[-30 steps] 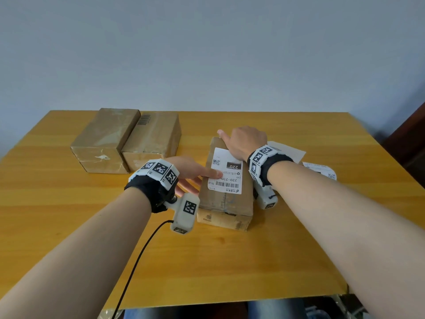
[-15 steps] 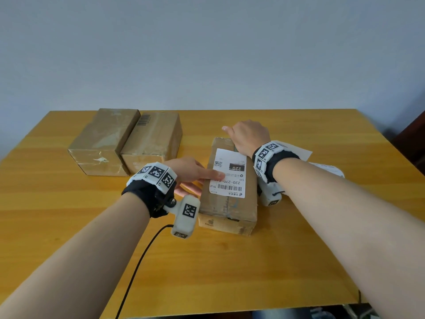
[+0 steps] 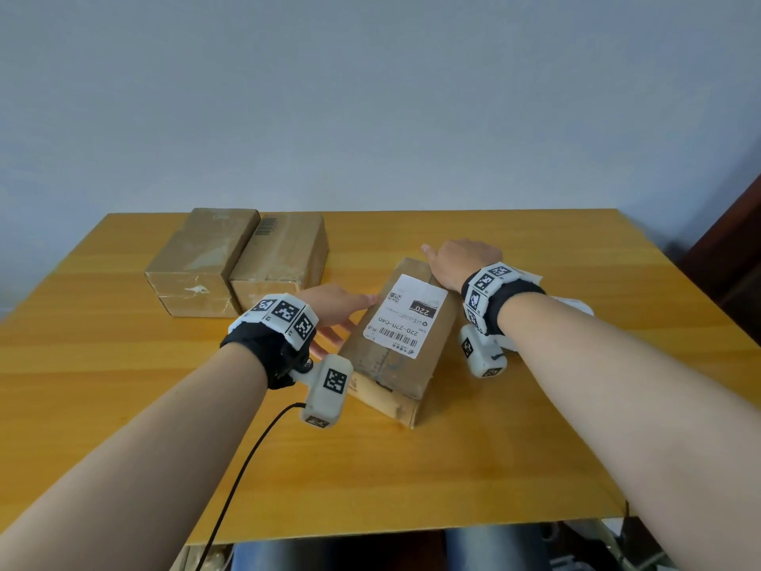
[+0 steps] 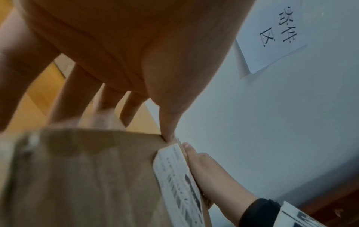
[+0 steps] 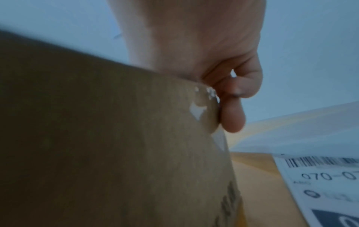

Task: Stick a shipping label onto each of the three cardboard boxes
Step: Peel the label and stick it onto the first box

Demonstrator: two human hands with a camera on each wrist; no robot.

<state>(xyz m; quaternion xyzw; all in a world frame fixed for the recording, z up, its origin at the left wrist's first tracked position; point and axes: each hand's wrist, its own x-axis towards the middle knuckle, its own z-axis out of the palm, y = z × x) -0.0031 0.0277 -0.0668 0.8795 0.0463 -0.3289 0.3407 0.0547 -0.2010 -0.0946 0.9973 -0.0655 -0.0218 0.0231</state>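
A long cardboard box (image 3: 391,364) lies askew at the table's centre, with a white shipping label (image 3: 405,315) stuck on its top. My left hand (image 3: 350,319) holds its left side: the thumb (image 4: 167,132) sits on the top edge by the label's corner, and the fingers (image 4: 108,98) reach down the side. My right hand (image 3: 444,257) grips the far end, its fingers (image 5: 233,107) curled over the box's corner (image 5: 204,107). Two plain cardboard boxes (image 3: 201,261) (image 3: 280,257) stand side by side at the back left.
Loose labels (image 3: 576,307) and a white backing sheet (image 3: 531,278) lie on the wooden table (image 3: 123,385) right of my right wrist; one loose label (image 5: 320,176) shows a barcode. A black cable (image 3: 247,459) trails from my left wrist over the front edge.
The labelled box has turned, its near end swinging right. My left index finger has come off the label and the hand now holds the box's side. The right hand stays on the far end.
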